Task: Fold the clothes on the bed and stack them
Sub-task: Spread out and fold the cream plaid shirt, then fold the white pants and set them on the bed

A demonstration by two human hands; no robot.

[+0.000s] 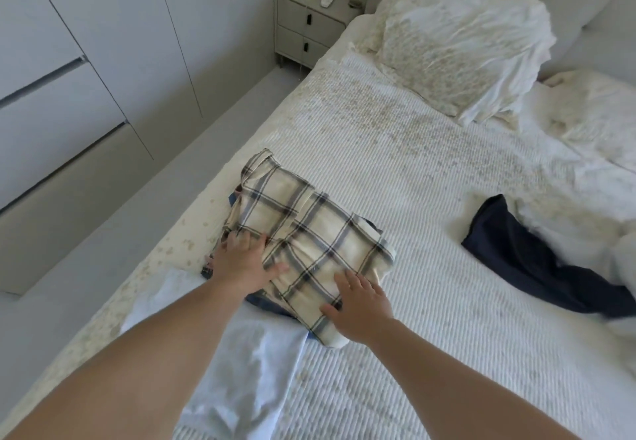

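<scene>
i see both hands flat, fingers straight: left hand (242, 260) and right hand (359, 305) press the folded plaid shirt (309, 233) atop a stack near the bed (430, 302) edge; no readable writing.

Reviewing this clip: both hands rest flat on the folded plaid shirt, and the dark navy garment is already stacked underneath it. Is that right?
Not quite. The left hand and right hand do rest flat on the folded plaid shirt, but the head view shows the dark navy garment lying apart, unfolded, farther right on the bed.

wardrobe (69, 61): pale, flat-fronted, left | nightstand (306, 26): two drawers, by bed head | floor (113, 233): pale
</scene>
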